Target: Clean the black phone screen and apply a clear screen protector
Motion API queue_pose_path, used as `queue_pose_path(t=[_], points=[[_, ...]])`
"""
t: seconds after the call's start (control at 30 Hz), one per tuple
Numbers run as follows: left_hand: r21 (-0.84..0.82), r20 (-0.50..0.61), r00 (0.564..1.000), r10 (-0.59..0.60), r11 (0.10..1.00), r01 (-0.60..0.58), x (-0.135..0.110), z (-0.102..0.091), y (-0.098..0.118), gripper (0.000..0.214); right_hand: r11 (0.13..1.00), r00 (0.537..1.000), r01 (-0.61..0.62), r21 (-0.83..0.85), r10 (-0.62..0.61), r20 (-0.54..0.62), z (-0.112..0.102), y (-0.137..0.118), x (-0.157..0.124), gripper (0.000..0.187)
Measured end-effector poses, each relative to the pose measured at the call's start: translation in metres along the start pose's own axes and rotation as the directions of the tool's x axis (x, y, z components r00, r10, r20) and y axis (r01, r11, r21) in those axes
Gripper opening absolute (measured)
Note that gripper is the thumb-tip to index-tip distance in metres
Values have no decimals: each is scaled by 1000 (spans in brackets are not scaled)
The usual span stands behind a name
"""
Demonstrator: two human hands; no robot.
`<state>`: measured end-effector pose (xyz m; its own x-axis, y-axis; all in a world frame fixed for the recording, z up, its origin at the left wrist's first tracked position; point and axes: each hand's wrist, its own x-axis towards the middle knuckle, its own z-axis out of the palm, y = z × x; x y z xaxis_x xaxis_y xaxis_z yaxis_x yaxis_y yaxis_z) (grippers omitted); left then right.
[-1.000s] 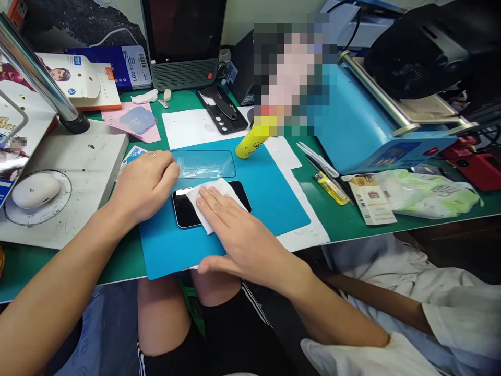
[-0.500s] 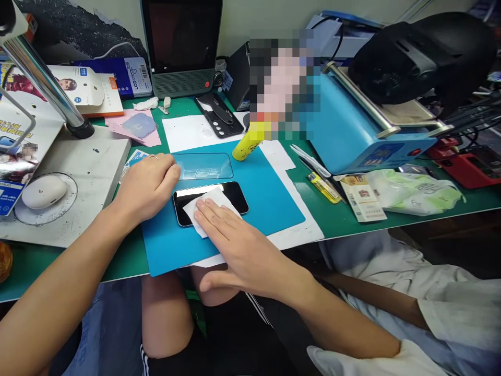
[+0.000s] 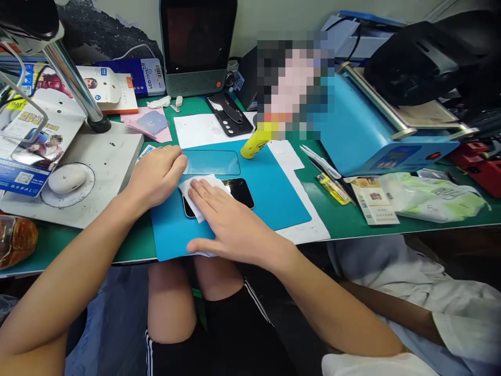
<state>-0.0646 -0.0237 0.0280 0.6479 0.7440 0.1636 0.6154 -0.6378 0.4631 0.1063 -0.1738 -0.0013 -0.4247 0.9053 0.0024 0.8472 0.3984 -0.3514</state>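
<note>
A smartphone [image 3: 243, 194] lies face up on the blue mat [image 3: 270, 203], its dark screen partly covered by a white wipe [image 3: 185, 189]. My right hand [image 3: 221, 214] is laid flat over the wipe, fingers stretched out and pressing it on the phone's left part, thumb apart. At the mat's left edge my left hand [image 3: 158, 175] is closed with its fingers curled; whatever they may hold is hidden. Just beyond the phone lies a clear glass screen protector [image 3: 213, 163], its left end next to my left hand.
Behind the mat are a yellow cylinder [image 3: 256, 143], a black phone case [image 3: 230, 115] and a screen device [image 3: 198, 47]. A blue machine [image 3: 360, 130] stands right. Left are a lamp post [image 3: 74, 78] and white earbud case [image 3: 67, 178]. A co-worker's arm [image 3: 391, 308] is at right.
My right hand has slid the wipe toward the phone's left end, uncovering more of its right side. My left hand stays closed beside the mat. The camera view has shifted slightly left.
</note>
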Motion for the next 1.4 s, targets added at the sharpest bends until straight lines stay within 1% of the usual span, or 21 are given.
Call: queue_pose_path(t=[0.07, 0.1, 0.2, 0.27, 0.37, 0.47, 0.53, 0.67, 0.77, 0.9, 1.03, 1.13, 1.27, 1.4], points=[[-1, -5, 1000, 1, 1000, -1, 0, 1, -1, 31, 1000, 1000, -21, -19, 21, -6, 1, -2, 6, 119], [0, -11, 1000, 2, 1000, -2, 0, 1, -2, 31, 999, 1000, -23, -27, 23, -11, 3, -5, 4, 120], [8, -18, 1000, 0, 1000, 0, -1, 1, -2, 32, 998, 999, -10, -54, 8, -32, 9, -12, -13, 116], [15, -9, 1000, -2, 1000, 2, -1, 0, -1, 32, 998, 999, 3, -65, -6, -45, 11, -12, -19, 115], [19, -1, 1000, 3, 1000, -3, -2, -1, 1, 32, 998, 999, 14, -54, -16, -33, 11, -8, -5, 113], [25, 3, 1000, -1, 1000, 1, -1, -1, 1, 33, 999, 998, 1, -33, -4, -64, 12, -9, 10, 114], [29, 10, 1000, -1, 1000, 1, -1, 0, 0, 33, 1000, 997, -1, -24, -1, -80, 16, -16, 9, 114], [25, 11, 1000, 3, 1000, -3, -1, 0, 0, 33, 999, 994, 5, -41, -10, -109, 23, -32, -3, 111], [10, 9, 1000, -5, 1000, 5, 0, -1, -1, 35, 998, 993, 4, -66, -12, -115, 24, -35, -8, 108], [4, 10, 1000, 6, 1000, -6, 1, -3, -2, 37, 995, 997, -34, -98, 27, -66, 19, -20, -28, 105], [4, -2, 1000, 6, 1000, -6, 2, -2, -3, 37, 986, 989, -143, -86, 138, -62, 10, 9, -55, 105], [-3, 5, 1000, -2, 1000, 2, 1, -2, -4, 38, 976, 979, -201, -79, 197, -61, 6, 29, -66, 103], [0, 10, 1000, -17, 1000, 17, 1, -1, -4, 38, 971, 972, -226, -73, 221, -73, 6, 42, -61, 104], [13, 7, 1000, -13, 1000, 13, 1, 0, -2, 37, 973, 975, -220, -70, 216, -54, 1, 42, -39, 111]])
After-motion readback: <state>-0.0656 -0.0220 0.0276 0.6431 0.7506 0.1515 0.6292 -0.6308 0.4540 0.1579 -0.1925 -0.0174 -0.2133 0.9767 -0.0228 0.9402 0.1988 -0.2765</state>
